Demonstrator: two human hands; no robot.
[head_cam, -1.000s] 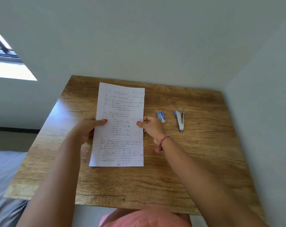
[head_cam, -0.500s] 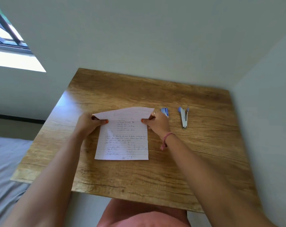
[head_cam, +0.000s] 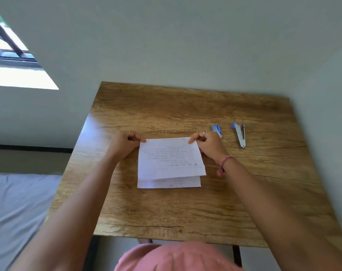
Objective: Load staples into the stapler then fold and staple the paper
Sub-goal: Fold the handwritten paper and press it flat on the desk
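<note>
The step in hand reads as the fold: the paper (head_cam: 170,163) lies on the surface (head_cam: 185,212) between the two hands, its upper flap brought down over the lower layer but skewed, so a strip of the under layer shows along the near edge and the flap's right corner juts past it. To do this well, the near edges should be squared first, with the flap slid until its corners meet the corners below, and only then should the far bend be pressed flat, running from the middle outward to each hand so no bubble or slant gets locked in. The left hand (head_cam: 125,142) pinches the far left corner of the paper between thumb and curled fingers; the right hand (head_cam: 207,143) pinches the far right corner the same way. Keeping both pinches light would let the sheet shift while aligning. Just beyond and to the right of the right hand sits the staple box (head_cam: 217,130), nearly touching its knuckles, and farther right, apart from it, the stapler (head_cam: 240,134) lies on its side; whether it is loaded cannot be told from here. Counted: one paper in two layers, two hands, one staple box, one stapler, one surface.
</note>
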